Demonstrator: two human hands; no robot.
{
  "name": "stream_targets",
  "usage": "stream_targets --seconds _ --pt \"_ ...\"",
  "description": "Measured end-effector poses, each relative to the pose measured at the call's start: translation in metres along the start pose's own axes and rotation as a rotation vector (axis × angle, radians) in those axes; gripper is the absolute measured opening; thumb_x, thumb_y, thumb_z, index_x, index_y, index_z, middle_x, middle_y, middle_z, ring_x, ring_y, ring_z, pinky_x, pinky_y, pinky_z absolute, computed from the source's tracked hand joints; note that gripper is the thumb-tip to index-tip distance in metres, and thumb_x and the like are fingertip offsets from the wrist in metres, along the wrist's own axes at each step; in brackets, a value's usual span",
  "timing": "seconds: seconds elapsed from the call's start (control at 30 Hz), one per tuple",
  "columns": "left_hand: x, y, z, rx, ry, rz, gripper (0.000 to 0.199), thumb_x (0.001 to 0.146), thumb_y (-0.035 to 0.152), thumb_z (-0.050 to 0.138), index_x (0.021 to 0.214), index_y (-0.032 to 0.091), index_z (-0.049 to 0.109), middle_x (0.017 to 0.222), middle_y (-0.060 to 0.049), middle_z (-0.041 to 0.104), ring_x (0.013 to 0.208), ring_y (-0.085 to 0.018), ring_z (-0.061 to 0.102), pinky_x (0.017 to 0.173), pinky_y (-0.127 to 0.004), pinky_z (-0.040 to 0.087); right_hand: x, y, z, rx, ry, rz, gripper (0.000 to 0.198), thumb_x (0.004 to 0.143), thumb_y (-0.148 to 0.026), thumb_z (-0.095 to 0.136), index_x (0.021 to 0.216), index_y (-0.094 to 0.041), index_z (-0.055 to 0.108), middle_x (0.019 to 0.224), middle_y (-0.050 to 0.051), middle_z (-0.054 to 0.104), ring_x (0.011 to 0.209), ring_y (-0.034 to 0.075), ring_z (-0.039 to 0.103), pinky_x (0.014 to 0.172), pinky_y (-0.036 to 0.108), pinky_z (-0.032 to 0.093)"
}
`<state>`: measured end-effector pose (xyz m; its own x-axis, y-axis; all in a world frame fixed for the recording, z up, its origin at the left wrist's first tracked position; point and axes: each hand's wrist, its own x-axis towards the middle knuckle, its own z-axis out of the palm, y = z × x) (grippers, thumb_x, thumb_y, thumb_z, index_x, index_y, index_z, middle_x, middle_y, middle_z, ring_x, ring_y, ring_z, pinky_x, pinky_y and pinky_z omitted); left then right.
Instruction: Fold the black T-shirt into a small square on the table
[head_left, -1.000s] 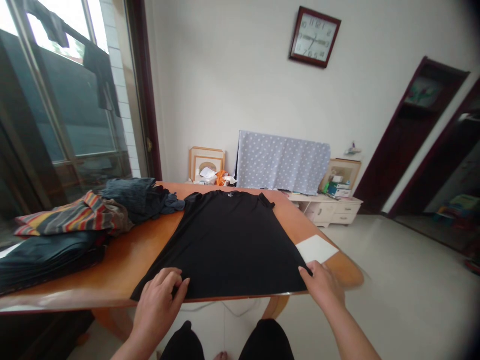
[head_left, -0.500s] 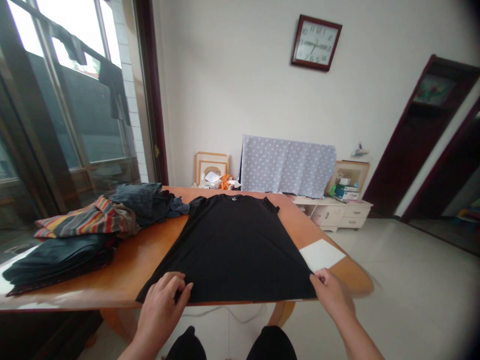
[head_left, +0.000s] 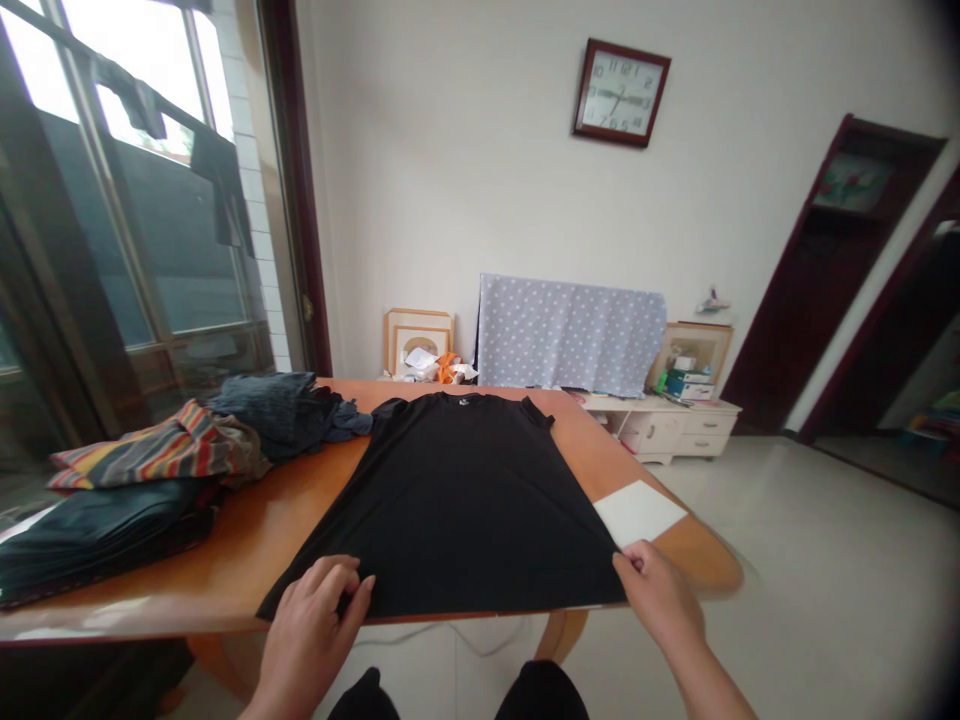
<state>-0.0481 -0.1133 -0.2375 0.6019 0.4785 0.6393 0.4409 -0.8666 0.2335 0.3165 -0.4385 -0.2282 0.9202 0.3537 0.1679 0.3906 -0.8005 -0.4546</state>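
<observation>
A black shirt (head_left: 472, 510) lies flat on the table (head_left: 247, 540), with its neck near the far edge and its bottom hem along the near edge. Its long way runs straight out from the person, so most of the shirt lies ahead of the 2 hands and between them. The right hand (head_left: 660, 590) is right at the hem's right corner, and its grip pinches the cloth there. The left hand (head_left: 319, 630) rests over the hem, a little in from the left corner, which pokes out beside it. Its fingers are bent, but it is hard to tell if that grip holds any cloth.

Inside the neck is a small pale mark (head_left: 464, 402), too tiny to read. On the wall clock (head_left: 622, 92), 10, 11 and 2 can be read. No brand name can be made out.
</observation>
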Motion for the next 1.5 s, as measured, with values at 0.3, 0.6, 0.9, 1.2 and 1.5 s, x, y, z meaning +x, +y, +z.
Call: stream_targets --seconds 0.3,0.6,0.9,1.2,1.5 --pt "0.000 -0.001 0.004 -0.005 0.033 0.005 0.024 0.093 0.045 0.057 0.080 0.025 0.052 0.107 -0.005 0.068 0.100 -0.023 0.063 0.081 -0.037 0.048 -0.003 0.000 0.002 -0.023 0.018 -0.008 0.024 0.089 -0.043 0.048 0.084 -0.026 0.064 0.080 0.001 0.067 0.073 0.019 0.060 0.059 0.027 0.032" --pt "-0.002 0.005 0.002 0.007 0.034 -0.022 0.021 0.093 0.040 0.057 0.079 0.025 0.052 0.107 -0.004 0.068 0.100 -0.023 0.063 0.083 -0.037 0.046 0.003 0.010 0.007 -0.022 -0.003 -0.021 0.026 0.087 -0.048 0.047 0.080 -0.028 0.063 0.081 0.003 0.069 0.071 0.021 0.062 0.059 0.028 0.035" --pt "-0.001 0.014 -0.005 -0.001 0.006 -0.055 0.020 0.094 0.037 0.055 0.079 0.024 0.052 0.108 -0.005 0.067 0.100 -0.023 0.063 0.083 -0.038 0.045 0.008 0.015 0.005 -0.027 -0.085 -0.008 0.030 0.087 -0.054 0.045 0.082 -0.030 0.062 0.084 0.003 0.070 0.073 0.023 0.064 0.061 0.031 0.038" --pt "0.008 0.016 -0.015 -0.114 -0.055 -0.109 0.020 0.095 0.039 0.054 0.082 0.024 0.056 0.104 -0.004 0.066 0.097 -0.021 0.064 0.080 -0.035 0.047 0.005 0.013 0.002 -0.045 -0.073 -0.025 0.033 0.087 -0.055 0.044 0.085 -0.029 0.064 0.087 0.005 0.071 0.075 0.024 0.064 0.061 0.031 0.038" --pt "0.016 0.036 -0.031 -0.261 -0.108 -0.121 0.016 0.096 0.039 0.053 0.090 0.024 0.057 0.106 -0.006 0.066 0.104 -0.023 0.062 0.088 -0.037 0.047 0.007 0.003 -0.004 0.039 -0.117 0.018 0.031 0.084 -0.055 0.048 0.079 -0.027 0.062 0.074 0.004 0.069 0.066 0.024 0.063 0.059 0.032 0.037"
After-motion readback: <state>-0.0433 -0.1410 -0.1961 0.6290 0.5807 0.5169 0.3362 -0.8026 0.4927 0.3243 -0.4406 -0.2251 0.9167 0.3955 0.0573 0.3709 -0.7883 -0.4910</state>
